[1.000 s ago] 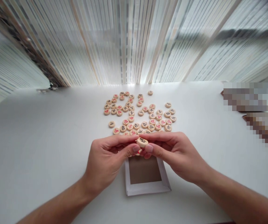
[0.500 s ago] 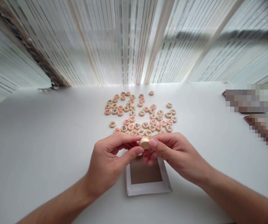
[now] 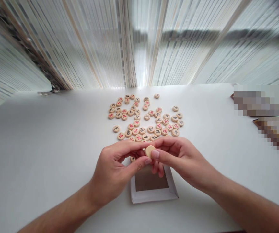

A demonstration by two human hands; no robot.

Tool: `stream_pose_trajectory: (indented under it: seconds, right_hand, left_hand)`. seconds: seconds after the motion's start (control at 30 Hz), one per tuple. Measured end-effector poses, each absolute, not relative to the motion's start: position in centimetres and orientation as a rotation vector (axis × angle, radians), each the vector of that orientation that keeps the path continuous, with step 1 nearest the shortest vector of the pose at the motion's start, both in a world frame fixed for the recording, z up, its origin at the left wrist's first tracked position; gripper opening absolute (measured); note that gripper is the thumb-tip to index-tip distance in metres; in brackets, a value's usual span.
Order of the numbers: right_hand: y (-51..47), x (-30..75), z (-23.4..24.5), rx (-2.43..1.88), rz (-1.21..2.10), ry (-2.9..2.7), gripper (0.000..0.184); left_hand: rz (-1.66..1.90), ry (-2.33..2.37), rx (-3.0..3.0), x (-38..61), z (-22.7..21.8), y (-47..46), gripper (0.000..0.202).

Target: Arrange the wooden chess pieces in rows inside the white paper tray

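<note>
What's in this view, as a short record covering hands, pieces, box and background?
Left hand: thumb and finger at the edge of the held piece
Right hand: thumb on that piece
Held piece: pale, round, visible face unmarked
Other pieces: spread on the white table, red or black characters showing
Box: white rim, brown inside, partly hidden by the hands
Background: striped curtain

You have one small, round, pale wooden piece [image 3: 150, 151] raised off the counter [image 3: 56, 139], tilted, its plain face toward you. Beyond it, similar discs [image 3: 142, 130] bearing red or black characters lie scattered face up, some touching, the farthest near the counter's far edge.
</note>
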State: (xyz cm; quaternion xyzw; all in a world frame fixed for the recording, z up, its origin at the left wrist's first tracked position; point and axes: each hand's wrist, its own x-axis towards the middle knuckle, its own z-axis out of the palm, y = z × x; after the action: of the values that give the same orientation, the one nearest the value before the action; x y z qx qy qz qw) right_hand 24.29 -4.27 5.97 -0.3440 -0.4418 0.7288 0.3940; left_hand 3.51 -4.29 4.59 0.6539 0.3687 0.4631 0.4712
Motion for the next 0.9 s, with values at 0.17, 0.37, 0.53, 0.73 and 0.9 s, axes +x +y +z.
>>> stream_pose_trajectory:
  seconds: [0.17, 0.37, 0.53, 0.73, 0.9]
  right_hand:
    - [-4.36, 24.27, 5.76, -0.900, 1.870, -1.072, 0.029]
    - [-4.40, 24.21, 5.66, -0.966, 1.826, -1.084, 0.023]
    - [-4.31, 24.39, 5.78, -0.916, 1.807, -1.130, 0.023]
    - [-4.17, 24.69, 5.33, -0.842, 1.835, -1.128, 0.027]
    - [-4.31, 24.56, 5.37, -0.792, 1.826, -1.108, 0.022]
  left_hand:
    - [1.141, 0.885, 1.712, 3.52, 4.52, -4.33, 0.036]
    - [1.149, 0.845, 1.875, 3.68, 4.89, -4.40, 0.039]
    - [1.137, 0.842, 1.858, 3.66, 4.98, -4.50, 0.037]
    - [1.116, 0.897, 1.659, 3.59, 4.86, -4.55, 0.035]
    - [1.097, 0.876, 1.471, 3.74, 5.06, -4.34, 0.032]
